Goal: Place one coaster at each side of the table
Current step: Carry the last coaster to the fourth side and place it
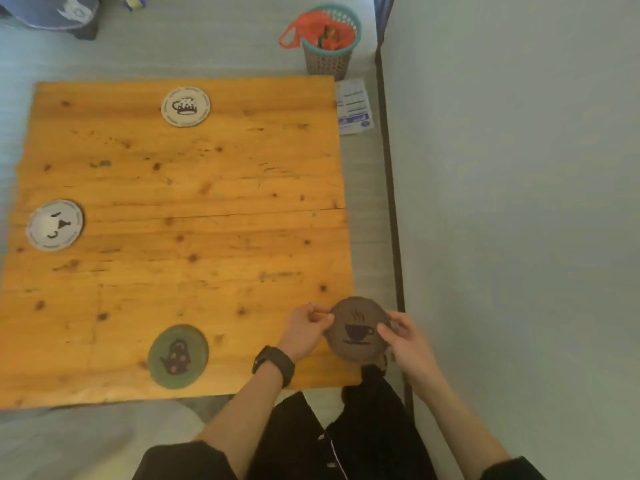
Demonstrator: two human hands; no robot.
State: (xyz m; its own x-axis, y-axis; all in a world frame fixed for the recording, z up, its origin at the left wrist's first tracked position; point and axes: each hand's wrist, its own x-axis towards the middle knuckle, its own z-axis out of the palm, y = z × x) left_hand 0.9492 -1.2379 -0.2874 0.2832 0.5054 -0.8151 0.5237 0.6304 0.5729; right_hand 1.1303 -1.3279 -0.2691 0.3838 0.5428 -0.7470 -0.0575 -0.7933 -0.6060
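Round brown coaster with cup print (358,329) pinched between left hand (304,330) and right hand (407,341) grips, over the right edge of the knotty orange wooden worktop (180,220)

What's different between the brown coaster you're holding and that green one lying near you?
The brown coaster shows a steaming cup; the green coaster shows a teapot. The brown one is held at its edges by the left hand and right hand, over the wooden table's right edge, while the green one lies flat by the near edge. Both are round and look similar in size.
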